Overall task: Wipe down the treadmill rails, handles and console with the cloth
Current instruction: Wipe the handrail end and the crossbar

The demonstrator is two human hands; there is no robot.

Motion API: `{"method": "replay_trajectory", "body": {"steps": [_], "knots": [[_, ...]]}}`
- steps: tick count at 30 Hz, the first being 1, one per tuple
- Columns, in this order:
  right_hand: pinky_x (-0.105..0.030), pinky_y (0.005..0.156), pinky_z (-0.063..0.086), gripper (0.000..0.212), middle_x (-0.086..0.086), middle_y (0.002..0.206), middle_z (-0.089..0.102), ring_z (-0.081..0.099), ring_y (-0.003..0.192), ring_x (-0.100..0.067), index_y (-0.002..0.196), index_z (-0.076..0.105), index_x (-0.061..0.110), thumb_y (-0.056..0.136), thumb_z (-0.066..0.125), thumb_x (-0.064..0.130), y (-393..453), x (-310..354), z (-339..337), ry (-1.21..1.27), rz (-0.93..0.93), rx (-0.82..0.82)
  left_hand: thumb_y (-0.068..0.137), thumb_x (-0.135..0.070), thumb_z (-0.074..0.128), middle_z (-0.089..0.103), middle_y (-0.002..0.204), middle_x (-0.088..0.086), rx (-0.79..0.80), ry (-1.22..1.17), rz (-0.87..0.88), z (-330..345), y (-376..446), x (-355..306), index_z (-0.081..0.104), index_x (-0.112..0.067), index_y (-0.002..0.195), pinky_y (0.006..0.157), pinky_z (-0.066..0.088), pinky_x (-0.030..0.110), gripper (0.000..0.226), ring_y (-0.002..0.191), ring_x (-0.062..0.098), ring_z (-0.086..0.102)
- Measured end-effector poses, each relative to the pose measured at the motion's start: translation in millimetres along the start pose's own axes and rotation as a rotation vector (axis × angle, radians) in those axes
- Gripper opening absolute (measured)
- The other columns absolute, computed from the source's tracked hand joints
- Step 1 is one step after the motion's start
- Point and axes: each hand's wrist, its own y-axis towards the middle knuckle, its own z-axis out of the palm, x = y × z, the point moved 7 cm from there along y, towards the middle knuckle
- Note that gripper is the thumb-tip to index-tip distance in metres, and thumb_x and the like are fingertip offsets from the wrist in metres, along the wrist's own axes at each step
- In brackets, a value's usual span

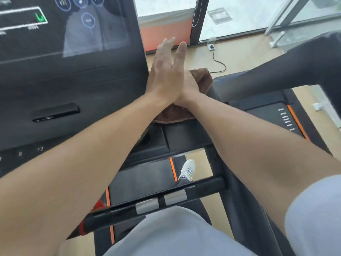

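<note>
A brown cloth (202, 77) lies bunched on the treadmill's right console edge, beside the dark console screen (64, 52). My right hand (191, 85) is on the cloth and grips it, with its fingers mostly hidden under the fabric and my other hand. My left hand (166, 71) lies over the right one with its fingers straight, pointing away from me past the console's right edge. The black right handle rail (276, 72) runs off to the upper right. A black front handlebar (184, 189) with two metal pulse plates crosses just in front of my body.
The treadmill belt (144, 178) with orange stripes lies below, and my white shoe (187, 169) stands on it. A power cable (219, 63) runs across the wooden floor to a socket. Glass walls stand beyond. A second treadmill deck (273, 115) lies to the right.
</note>
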Motion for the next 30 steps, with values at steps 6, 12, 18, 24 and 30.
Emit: {"method": "replay_trajectory", "body": {"steps": [6, 12, 18, 24, 30], "knots": [[-0.053, 0.126, -0.007, 0.061, 0.007, 0.169, 0.022, 0.003, 0.159, -0.020, 0.164, 0.017, 0.028, 0.107, 0.025, 0.049, -39.8, 4.3, 32.4, 0.032, -0.039, -0.064, 0.108, -0.051, 0.028, 0.040, 0.160, -0.005, -0.003, -0.161, -0.010, -4.1, -19.1, 5.9, 0.042, -0.023, 0.153, 0.124, 0.021, 0.034, 0.055, 0.149, 0.009, 0.031], [-0.045, 0.127, -0.008, 0.067, 0.009, 0.172, 0.007, -0.006, 0.159, -0.018, 0.161, 0.020, 0.041, 0.095, 0.025, 0.047, -146.2, -15.3, 63.6, 0.068, 0.108, -0.045, 0.110, -0.044, 0.025, 0.051, 0.150, -0.001, 0.128, -0.047, -0.067, 28.3, -8.8, 18.3, 0.047, -0.023, 0.148, 0.109, 0.031, 0.032, 0.049, 0.137, 0.018, 0.044], [-0.050, 0.125, -0.012, 0.066, 0.006, 0.172, -0.007, -0.015, 0.157, -0.017, 0.165, 0.002, 0.032, 0.103, 0.019, 0.049, -133.8, -29.6, 64.6, -0.057, 0.346, -0.108, 0.098, -0.064, 0.013, 0.049, 0.148, 0.015, 0.262, 0.153, -0.211, 54.9, 8.5, 50.4, 0.047, -0.019, 0.147, 0.118, 0.027, 0.054, 0.074, 0.139, 0.034, 0.039], [-0.062, 0.123, 0.002, 0.063, 0.009, 0.171, -0.012, -0.018, 0.157, -0.026, 0.164, -0.003, 0.032, 0.107, 0.017, 0.053, -56.1, -55.1, 38.6, -0.077, 0.359, -0.075, 0.098, -0.071, 0.011, 0.039, 0.159, 0.011, 0.398, 0.277, -0.355, 67.6, 33.4, 52.1, 0.037, -0.023, 0.156, 0.123, 0.015, 0.050, 0.080, 0.149, 0.033, 0.029], [-0.055, 0.097, 0.042, 0.047, -0.004, 0.153, 0.040, 0.031, 0.143, -0.035, 0.145, 0.046, 0.023, 0.106, 0.028, 0.043, 2.8, -68.4, 12.5, -0.061, 0.365, -0.135, 0.107, -0.058, 0.017, 0.047, 0.144, 0.004, 0.416, 0.106, -0.517, 80.1, 79.2, 47.4, 0.044, -0.009, 0.150, 0.113, 0.026, 0.033, 0.071, 0.141, 0.025, 0.039]]}}
